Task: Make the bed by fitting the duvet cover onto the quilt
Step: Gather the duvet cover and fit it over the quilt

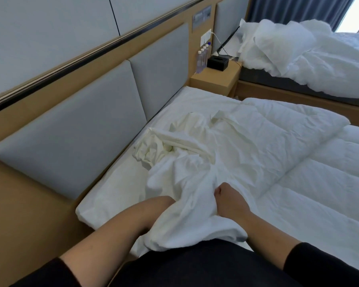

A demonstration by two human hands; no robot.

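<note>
Head view: hands — right (229, 200) clenched on duvet cover (187, 183), left (164, 200) hidden beneath; grip indiscernible.

Duvet cover (187, 183): thin white cloth, matt, heavily creased. Quilt (311, 189): white padded cloth, stitched channels, soft matt. Headboard panels (75, 129): smooth grey upholstery, matt. Frame (25, 204) and nightstand (214, 79): light wood-look, smooth, satin. Water bottles (201, 59): clear plastic. Tissue box (217, 62): black, slightly glossy. Curtain (294, 11): blue pleated cloth.

Head-worn view, close, forward and down over the bed (112, 193)
</note>
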